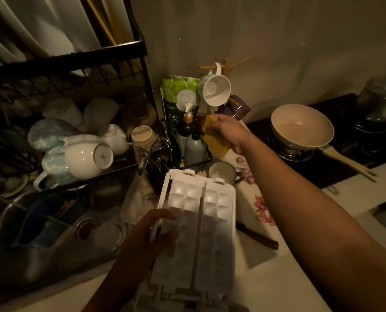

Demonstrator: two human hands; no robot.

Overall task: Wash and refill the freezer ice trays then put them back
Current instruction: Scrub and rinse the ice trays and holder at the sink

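Beside the sink [36,264], a person holds an ice tray [201,221].
The left hand [153,233] grips its edge; the right hand [231,131] clutches a sponge [214,140].

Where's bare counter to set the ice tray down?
Free: counter right of the ice tray, below the knife; the strip in front of the stove; the edge before the sink. Crowded: sink, dish rack, cutting board, bottles beside the right hand holding the sponge.
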